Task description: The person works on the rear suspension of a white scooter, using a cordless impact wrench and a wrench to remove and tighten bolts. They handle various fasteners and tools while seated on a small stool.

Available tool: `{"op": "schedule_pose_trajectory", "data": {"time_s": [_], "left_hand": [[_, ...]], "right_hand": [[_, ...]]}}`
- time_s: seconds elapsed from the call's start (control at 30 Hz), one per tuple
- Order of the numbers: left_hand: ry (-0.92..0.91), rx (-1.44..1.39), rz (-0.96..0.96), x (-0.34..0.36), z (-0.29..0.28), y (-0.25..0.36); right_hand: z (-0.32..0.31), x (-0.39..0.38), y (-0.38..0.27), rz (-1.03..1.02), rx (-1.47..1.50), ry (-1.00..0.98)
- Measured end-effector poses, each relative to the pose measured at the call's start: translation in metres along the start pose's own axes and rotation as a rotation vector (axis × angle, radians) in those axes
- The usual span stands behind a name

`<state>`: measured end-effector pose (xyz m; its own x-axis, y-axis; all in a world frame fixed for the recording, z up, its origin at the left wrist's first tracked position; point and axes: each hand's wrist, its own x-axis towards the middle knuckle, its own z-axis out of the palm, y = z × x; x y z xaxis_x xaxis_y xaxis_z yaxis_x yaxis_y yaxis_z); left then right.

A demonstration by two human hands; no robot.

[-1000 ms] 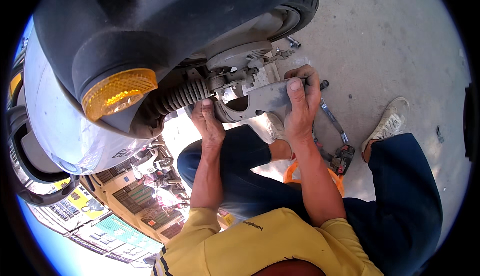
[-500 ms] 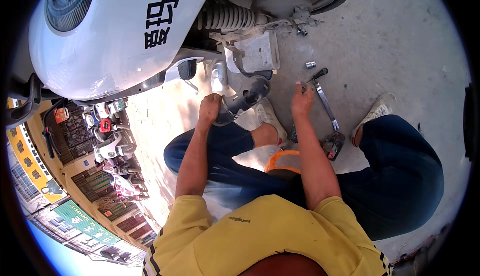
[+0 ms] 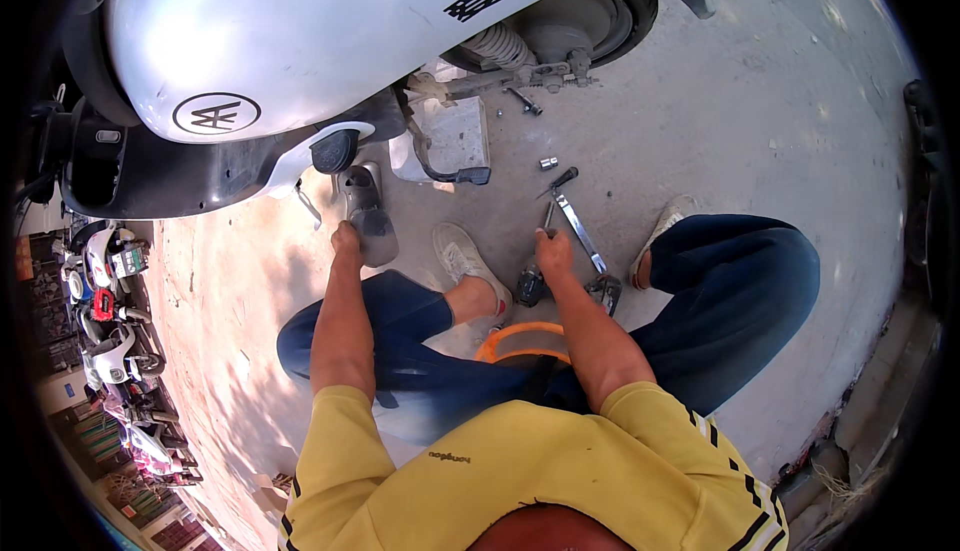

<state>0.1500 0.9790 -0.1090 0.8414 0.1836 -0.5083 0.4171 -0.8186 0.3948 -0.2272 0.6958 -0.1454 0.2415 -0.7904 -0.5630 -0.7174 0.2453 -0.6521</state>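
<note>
At the left, my left hand (image 3: pixel 345 240) is closed on the edge of a dark grey, curved plastic cover (image 3: pixel 372 234), held below the white scooter's (image 3: pixel 330 41) footboard. My right hand (image 3: pixel 552 254) is closed around a tool with a thin metal shaft (image 3: pixel 549 213) that points away from me; its handle is hidden in my fingers. Just beside that hand lies a dark power tool (image 3: pixel 534 283), partly covered by it. To the right is a chrome ratchet wrench (image 3: pixel 580 230) with a black handle, flat on the ground.
A silver socket (image 3: pixel 548 163) and a small dark metal part (image 3: pixel 524 102) lie farther off. The scooter's side stand (image 3: pixel 460 175) juts out beside a pale block (image 3: pixel 470 126). Another dark tool (image 3: pixel 605 292) rests near my right shoe (image 3: pixel 670 216). An orange-rimmed seat (image 3: pixel 525 329) is beneath me.
My view has swung, showing more of the scooter's front and rear. The left hand has turned the cover more upright. My right hand has come down nearer the power tool.
</note>
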Motion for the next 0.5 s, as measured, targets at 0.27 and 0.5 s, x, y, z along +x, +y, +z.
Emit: {"op": "schedule_pose_trajectory", "data": {"time_s": [0.27, 0.5], "left_hand": [[-0.236, 0.093, 0.530, -0.055, 0.041, 0.078], [-0.592, 0.531, 0.970, -0.145, 0.100, 0.117]], "right_hand": [[-0.027, -0.005, 0.000, 0.091, -0.120, -0.055], [-0.047, -0.043, 0.024, -0.300, -0.691, -0.160]]}}
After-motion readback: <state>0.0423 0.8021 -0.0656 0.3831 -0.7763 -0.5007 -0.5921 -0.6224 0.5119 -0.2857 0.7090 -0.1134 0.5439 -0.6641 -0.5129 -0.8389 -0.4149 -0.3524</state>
